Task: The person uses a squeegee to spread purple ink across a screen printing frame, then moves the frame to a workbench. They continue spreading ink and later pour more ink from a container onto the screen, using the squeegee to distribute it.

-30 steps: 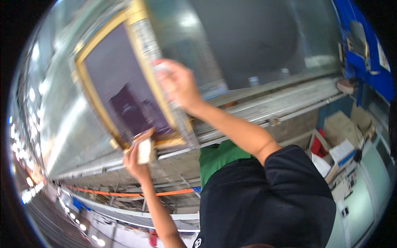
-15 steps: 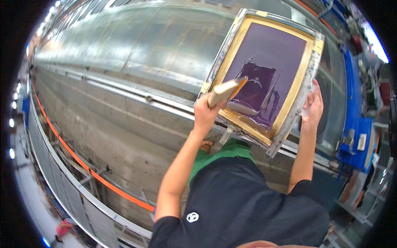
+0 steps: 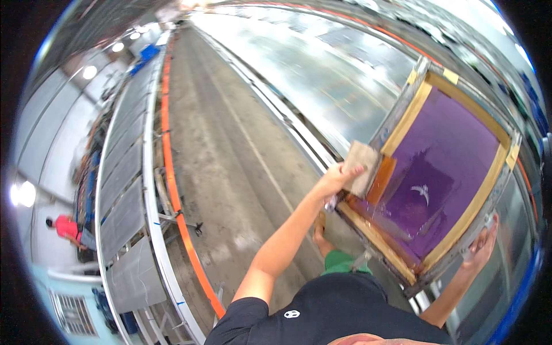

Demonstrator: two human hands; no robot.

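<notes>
A screen printing frame (image 3: 464,233), with taped yellowish inner edges and grey outer rails, lies slanted at the right. Its purple mesh (image 3: 460,138) carries a darker wet ink patch, with a small pale wing-like shape showing in the middle. My left hand (image 3: 335,179) is closed round the wooden handle of a squeegee (image 3: 360,168), at the frame's left side. The squeegee's orange blade (image 3: 382,181) rests near the mesh's lower left corner; whether it touches is unclear. My right hand (image 3: 482,246) grips the frame's right rail, fingers partly hidden.
A long shiny print table (image 3: 310,63) with a metal rail (image 3: 270,103) runs beside the frame. Left of the concrete aisle (image 3: 221,138) stands another long table with grey panels (image 3: 123,224) and an orange strip (image 3: 168,138). A person in a red top (image 3: 68,228) is farther left.
My view has swung round, showing more of the aisle and the left side. The squeegee has moved from over the lower mesh to the frame's left edge. My right hand stays at the right rail.
</notes>
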